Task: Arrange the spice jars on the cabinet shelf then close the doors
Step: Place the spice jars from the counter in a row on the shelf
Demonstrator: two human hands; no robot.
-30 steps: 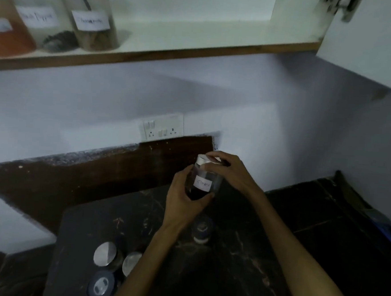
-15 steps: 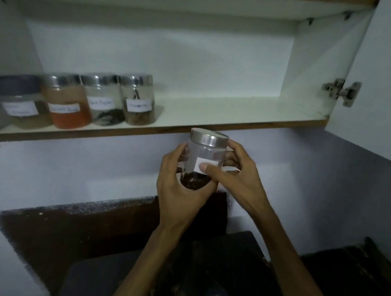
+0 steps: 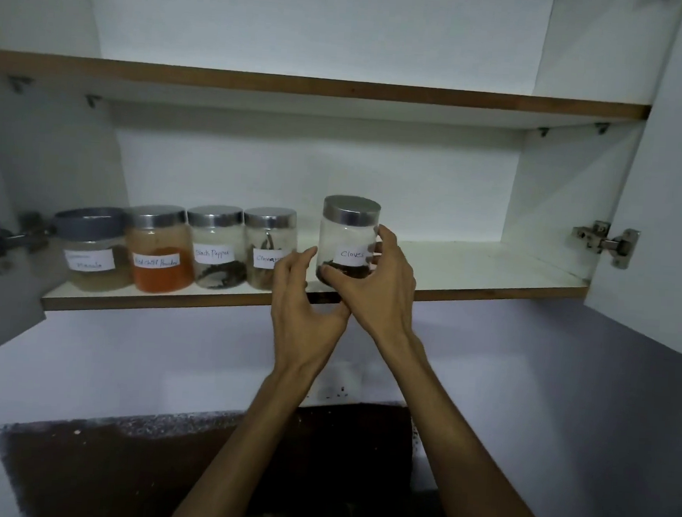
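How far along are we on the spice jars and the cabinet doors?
Done: four jars stand in a row on the shelf: Masala, red chilli powder, Black Pepper, cinnamon. In hand: the right hand holds the Cloves jar at the shelf edge; the left hand is open beside it. Left: set it down and close both open doors.

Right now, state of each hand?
Left hand: open, fingers spread beside the jar, not gripping.
Right hand: closed on the clear glass steel-lidded jar labelled Cloves.

Upright steel-lidded cloves jar [image 3: 348,240] at the lower shelf's [image 3: 471,281] front edge, right of four labelled jars [image 3: 178,247].
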